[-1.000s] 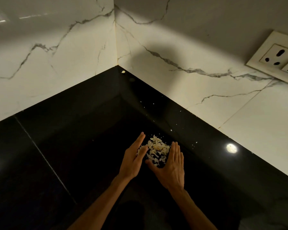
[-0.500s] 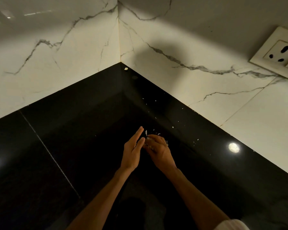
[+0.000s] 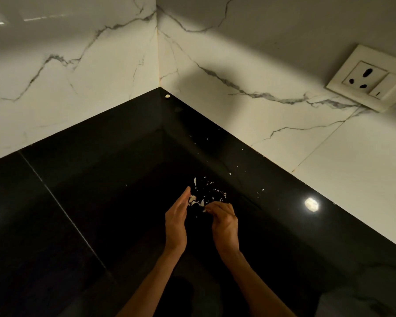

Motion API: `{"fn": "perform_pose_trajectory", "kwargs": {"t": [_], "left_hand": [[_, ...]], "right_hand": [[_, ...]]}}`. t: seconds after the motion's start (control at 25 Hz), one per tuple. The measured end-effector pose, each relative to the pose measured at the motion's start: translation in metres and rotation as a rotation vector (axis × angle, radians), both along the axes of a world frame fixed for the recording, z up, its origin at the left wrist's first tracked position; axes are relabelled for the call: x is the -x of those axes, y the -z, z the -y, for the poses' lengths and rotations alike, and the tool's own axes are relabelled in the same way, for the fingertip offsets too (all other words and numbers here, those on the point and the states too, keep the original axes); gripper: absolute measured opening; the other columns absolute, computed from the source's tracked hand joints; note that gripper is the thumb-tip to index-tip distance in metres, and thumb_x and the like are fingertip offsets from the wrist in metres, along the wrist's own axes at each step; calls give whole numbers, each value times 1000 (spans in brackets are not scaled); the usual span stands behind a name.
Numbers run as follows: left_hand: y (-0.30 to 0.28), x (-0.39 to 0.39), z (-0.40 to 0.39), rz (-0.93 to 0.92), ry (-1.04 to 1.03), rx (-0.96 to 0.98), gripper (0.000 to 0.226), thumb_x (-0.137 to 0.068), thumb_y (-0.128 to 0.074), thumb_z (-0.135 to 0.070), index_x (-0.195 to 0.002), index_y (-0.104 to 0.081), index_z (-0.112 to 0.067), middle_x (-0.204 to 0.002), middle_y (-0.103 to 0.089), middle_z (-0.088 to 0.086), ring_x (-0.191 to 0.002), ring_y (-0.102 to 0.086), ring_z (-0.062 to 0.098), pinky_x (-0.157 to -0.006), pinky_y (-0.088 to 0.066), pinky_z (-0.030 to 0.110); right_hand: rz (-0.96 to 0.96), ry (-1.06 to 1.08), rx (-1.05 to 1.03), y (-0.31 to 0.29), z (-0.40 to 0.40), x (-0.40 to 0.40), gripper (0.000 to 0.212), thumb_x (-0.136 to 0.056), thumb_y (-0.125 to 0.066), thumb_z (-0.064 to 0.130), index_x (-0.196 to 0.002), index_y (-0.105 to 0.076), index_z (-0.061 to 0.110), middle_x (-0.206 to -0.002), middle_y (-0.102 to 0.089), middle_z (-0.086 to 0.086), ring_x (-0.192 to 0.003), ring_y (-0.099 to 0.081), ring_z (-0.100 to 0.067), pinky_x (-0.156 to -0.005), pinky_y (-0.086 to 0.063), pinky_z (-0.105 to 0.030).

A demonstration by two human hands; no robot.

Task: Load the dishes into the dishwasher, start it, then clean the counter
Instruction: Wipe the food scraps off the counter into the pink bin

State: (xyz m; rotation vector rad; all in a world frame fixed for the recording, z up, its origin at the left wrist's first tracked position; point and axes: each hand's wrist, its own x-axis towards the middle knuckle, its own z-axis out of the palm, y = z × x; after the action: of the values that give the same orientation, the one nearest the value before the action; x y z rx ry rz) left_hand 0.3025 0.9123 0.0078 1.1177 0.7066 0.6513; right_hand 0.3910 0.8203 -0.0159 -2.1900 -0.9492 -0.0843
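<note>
**Operator:** Report what has changed at the counter point(image 3: 82, 202).

**Inspector:** One second ago a compact pile of pale scraps lay between both hands, flat and cupped around it. Half a second ago the right hand closed over it. Now the pile is gone; only scattered scraps point(image 3: 209, 191) remain just beyond the fingertips, with loose flecks trailing toward the wall.

**Operator:** State of the hands?

**Inspector:** Left hand point(image 3: 176, 221): fingers straight, held edge-on as a barrier, a few scraps against its fingertips. Right hand point(image 3: 223, 221): fingers curled, pinching scraps at the tips; the amount held cannot be determined.

**Operator:** Task implication?

**Inspector:** Counter cleaning is under way, probably incomplete. One crumb point(image 3: 167, 96) sits in the far corner. A second gathering pass appears necessary.
</note>
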Motion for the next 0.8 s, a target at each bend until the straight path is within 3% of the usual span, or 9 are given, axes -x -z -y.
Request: {"fn": "perform_pose_trajectory", "kwargs": {"t": [0.12,0.28,0.36,0.44,0.52,0.64,0.72,0.8], "left_hand": [[-7,10,10,117,-146,319,39,-103,-32,-29,-127,-59,-16,-127,-64,-2,-122,-56,9,-104,-41,28],[-17,22,30,223,-208,575,48,-104,-28,-33,-122,-61,-4,-120,-68,9,-116,-62,19,-108,-39,38],[-21,22,41,229,-173,628,51,-104,-27,-35,-122,-61,-2,-120,-68,11,-116,-62,20,-107,-39,37],[-21,19,45,242,-129,664,52,-103,-28,-38,-123,-61,-3,-121,-67,13,-116,-62,22,-104,-41,37],[-21,16,44,264,-53,721,54,-103,-25,-41,-130,-57,-7,-129,-62,10,-121,-57,20,-102,-40,35],[-13,18,38,312,50,806,50,-103,-20,-38,-136,-49,-16,-137,-55,2,-127,-50,15,-106,-35,35],[-9,21,33,356,56,862,46,-103,-18,-32,-131,-52,-18,-134,-57,1,-121,-55,12,-102,-39,32],[-10,23,30,379,27,863,45,-103,-16,-25,-127,-54,-18,-132,-59,1,-117,-59,11,-98,-41,29]], "right_hand": [[-213,105,-66,-10,2,0,35,-81,-58,-17,-90,-75,12,-96,-69,6,-88,-63,-5,-73,-47,-6],[-849,383,-237,-40,-4,-3,19,-90,-63,0,-96,-75,13,-93,-74,2,-83,-68,-5,-61,-51,-10],[-1122,351,-365,-54,-4,9,12,-90,-66,7,-97,-74,11,-94,-74,-3,-87,-69,-10,-69,-55,-16],[-1269,263,-419,-60,-4,35,13,-92,-62,5,-98,-74,7,-97,-74,-9,-95,-70,-20,-85,-57,-31],[-1249,264,-369,-63,-6,63,17,-94,-59,6,-93,-75,11,-94,-75,-5,-95,-71,-18,-85,-57,-33],[-959,257,-207,-66,-13,91,23,-97,-56,12,-90,-71,29,-102,-73,5,-97,-68,-3,-90,-56,-31],[-714,119,-144,-67,-14,104,21,-99,-51,16,-101,-67,30,-117,-66,10,-108,-58,11,-105,-46,-30],[-525,-71,-127,-68,-13,112,26,-99,-47,32,-118,-63,24,-129,-60,7,-123,-49,11,-110,-40,-29]]}}
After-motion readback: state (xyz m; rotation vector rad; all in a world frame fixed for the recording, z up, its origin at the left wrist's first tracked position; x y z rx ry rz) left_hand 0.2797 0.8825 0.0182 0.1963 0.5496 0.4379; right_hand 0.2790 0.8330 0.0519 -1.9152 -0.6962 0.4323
